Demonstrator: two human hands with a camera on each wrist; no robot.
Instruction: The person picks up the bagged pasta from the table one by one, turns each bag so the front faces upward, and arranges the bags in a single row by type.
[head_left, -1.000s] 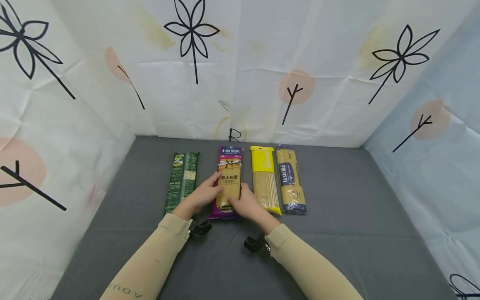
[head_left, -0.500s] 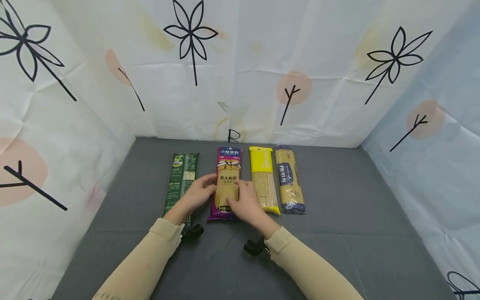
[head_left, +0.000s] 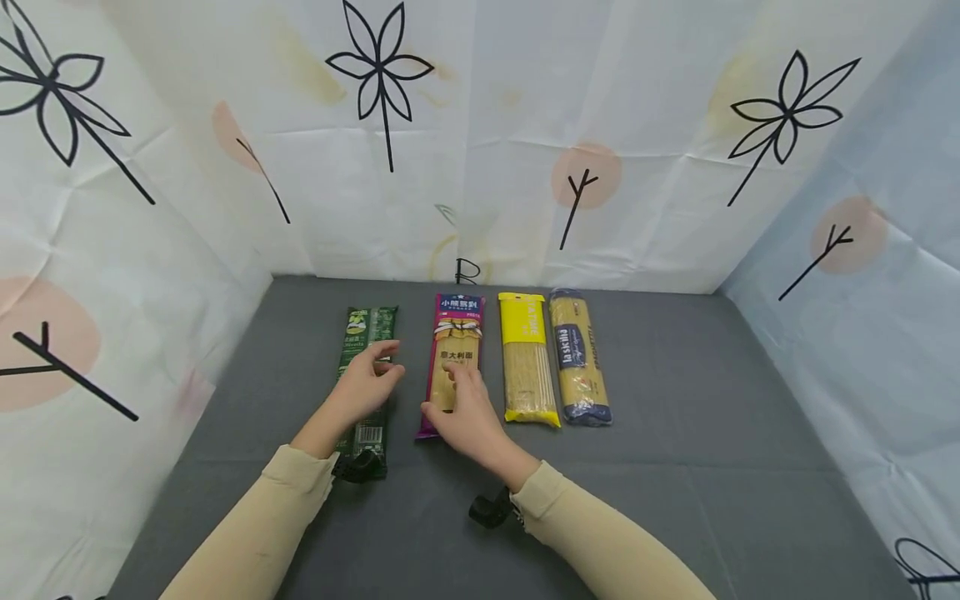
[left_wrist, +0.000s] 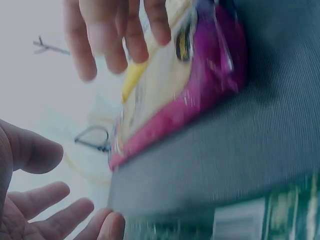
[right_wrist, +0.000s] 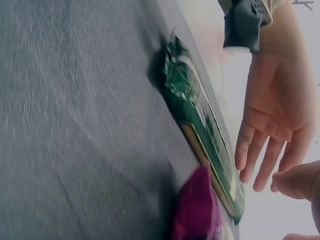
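Observation:
Four packs of dry pasta lie in a row. My left hand point(head_left: 362, 385) hovers over the green pack point(head_left: 371, 437), fingers loosely bent and holding nothing. In the right wrist view this left hand point(right_wrist: 277, 107) is above the same green pack point(right_wrist: 200, 120), palm showing. Over the lower part of the purple pasta pack point(head_left: 459, 321) is my right hand point(head_left: 468, 417), fingers relaxed and covering part of the label. The left wrist view shows the right hand's fingers point(left_wrist: 117, 35) close above the purple pack point(left_wrist: 210, 65).
To the right lie a yellow-topped pasta pack point(head_left: 527, 358) and a blue-ended pasta pack point(head_left: 580, 358). All rest on a grey cloth surface point(head_left: 675, 483). A white printed curtain point(head_left: 510, 208) stands behind and at both sides.
My left hand has moved left, off the purple pack's side to above the green pack. The right hand has shifted slightly left and its grip has loosened. The packs stay in place.

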